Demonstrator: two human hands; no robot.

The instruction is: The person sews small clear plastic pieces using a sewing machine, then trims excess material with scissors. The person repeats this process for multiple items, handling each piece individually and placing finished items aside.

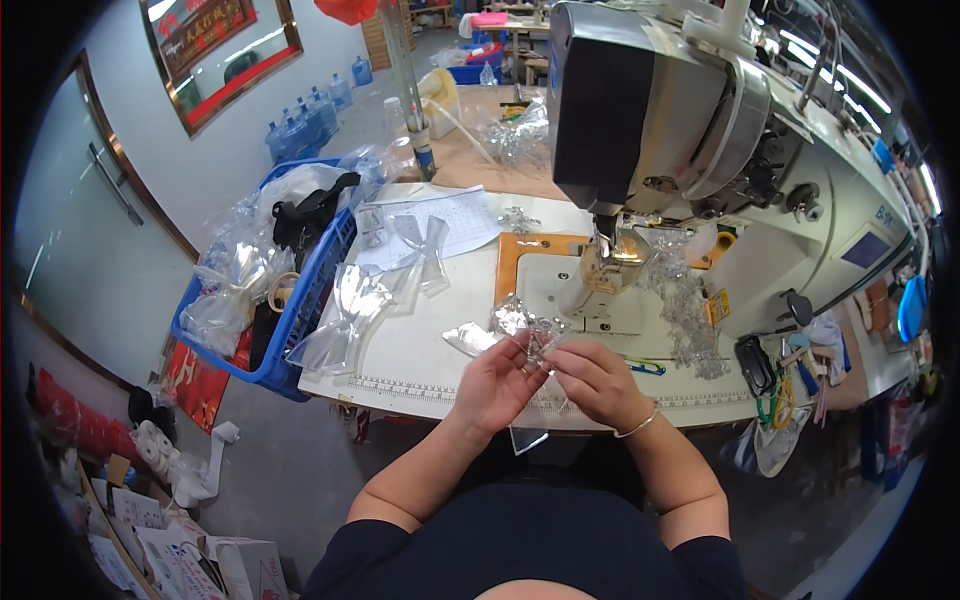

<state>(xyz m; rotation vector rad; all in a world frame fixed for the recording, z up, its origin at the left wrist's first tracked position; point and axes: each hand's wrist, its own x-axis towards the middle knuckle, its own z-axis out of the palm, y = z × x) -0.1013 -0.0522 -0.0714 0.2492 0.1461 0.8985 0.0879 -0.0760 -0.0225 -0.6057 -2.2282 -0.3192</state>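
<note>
Two bare hands meet over the near edge of the white table in the head view. The left hand and the right hand both have their grip closed on a small clear plastic bow piece, held just above the table, between the fingertips. At 12 o'clock from the hands stands a sewing machine, its needle area well apart from them. At 10 o'clock lie several clear plastic bows, and beyond them a blue basket hangs at the table's left edge. At 2 o'clock a heap of clear pieces rests on the machine bed. A bracelet circles the right wrist.
</note>
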